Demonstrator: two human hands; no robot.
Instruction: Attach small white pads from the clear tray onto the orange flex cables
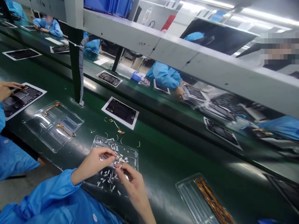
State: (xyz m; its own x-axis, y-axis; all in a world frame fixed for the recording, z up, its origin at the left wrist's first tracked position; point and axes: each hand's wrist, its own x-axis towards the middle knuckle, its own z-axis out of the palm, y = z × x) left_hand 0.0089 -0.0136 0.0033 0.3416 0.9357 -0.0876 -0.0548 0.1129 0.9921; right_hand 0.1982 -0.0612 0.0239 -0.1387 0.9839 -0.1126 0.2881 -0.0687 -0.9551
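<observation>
My left hand (100, 160) and my right hand (132, 182) meet over a clear plastic tray (134, 154), fingertips pinched close together. Between them is a small gold-brown piece that looks like a flex cable (120, 161), mostly covered by the fingers. Many white paper-like scraps (105, 179) lie scattered over the tray. Just beyond it, another flex cable (115, 125), white and orange, rests on the green bench among thin curled strips. A dark flat device panel (122, 111) on a white sheet lies farther back.
A second clear tray (42, 133) at left holds two flex cables. Front right, another tray (187, 186) carries a bundle of orange-brown cables (210, 196). A post (75, 68) and overhead beam (163, 43) cross the bench. A co-worker's hands (9, 88) work on a panel at far left.
</observation>
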